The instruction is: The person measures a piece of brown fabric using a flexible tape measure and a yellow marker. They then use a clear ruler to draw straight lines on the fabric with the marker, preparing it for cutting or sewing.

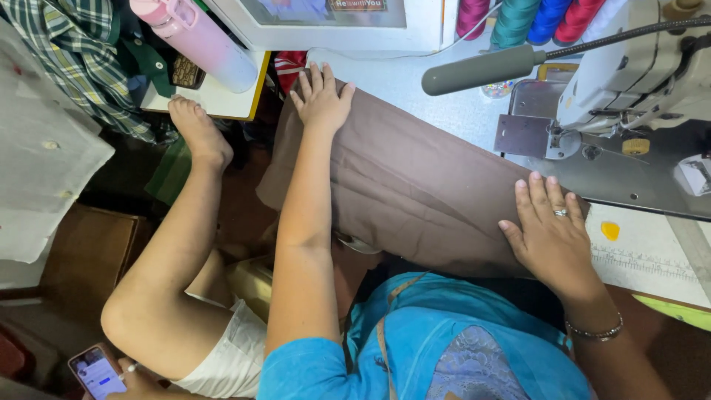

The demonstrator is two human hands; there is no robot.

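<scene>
The brown cloth (415, 185) lies spread over the sewing table's (437, 100) near edge, its left end draping off, with the left hand (322, 96) and right hand (552, 237) both pressed flat and open on it, gripping nothing, so smoothing looks underway while nothing sits under the sewing machine (637, 89) needle yet.

pale worktable (415, 81), perhaps wooden box (89, 255), daylight

Left hand (321, 98) and right hand (552, 237) flat on brown fabric (415, 178)
</scene>
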